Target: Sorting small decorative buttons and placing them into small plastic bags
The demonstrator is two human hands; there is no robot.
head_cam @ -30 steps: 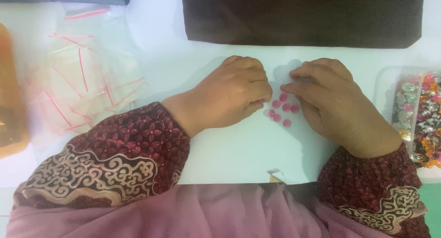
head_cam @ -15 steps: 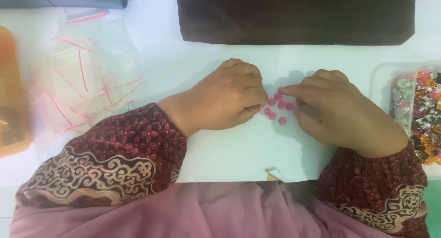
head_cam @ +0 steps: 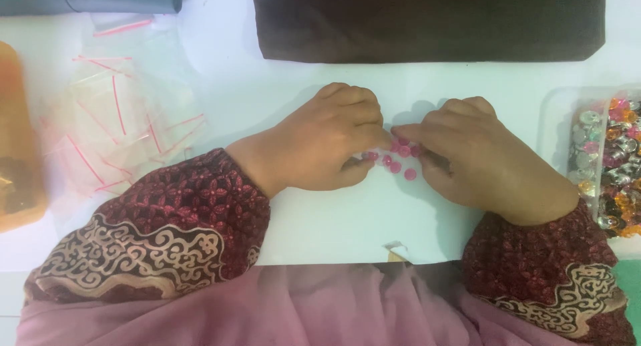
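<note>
Head view: left hand (head_cam: 327,142) and right hand (head_cam: 477,155) meet fingertip to fingertip over small pink beads (head_cam: 399,160) mid-tabletop (head_cam: 334,226), fingers narrowly pinched at them. Bare white room lies toward the near edge; dark cloth (head_cam: 427,19), plastic bags (head_cam: 113,125) and bead tray (head_cam: 604,162) flank.

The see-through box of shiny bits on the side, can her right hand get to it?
Probably yes: the right hand lies just beside the clear box, with only bare white table between them.
</note>
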